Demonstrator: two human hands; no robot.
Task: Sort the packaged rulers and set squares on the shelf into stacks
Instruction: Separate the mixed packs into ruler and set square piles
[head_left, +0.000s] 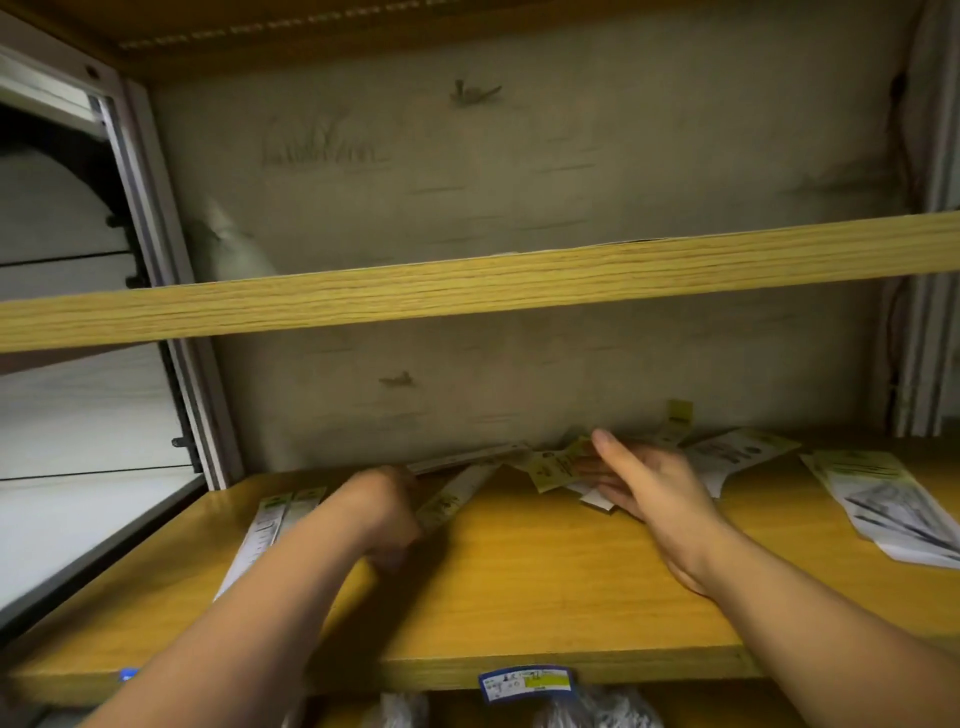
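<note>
In the head view, the left hand (387, 512) is showing blurred, its fingers curled and seemingly gripping the near end of a packaged ruler (457, 496), probably to move it onto the ruler stack (270, 525) lying just beside it on the shelf (519, 587). The right hand (649, 483) is reaching with nearly straight fingers into the loose pile (556, 465) by the back wall, touching packs but gripping none. The set squares (883, 499) are lying stacked at the right.
</note>
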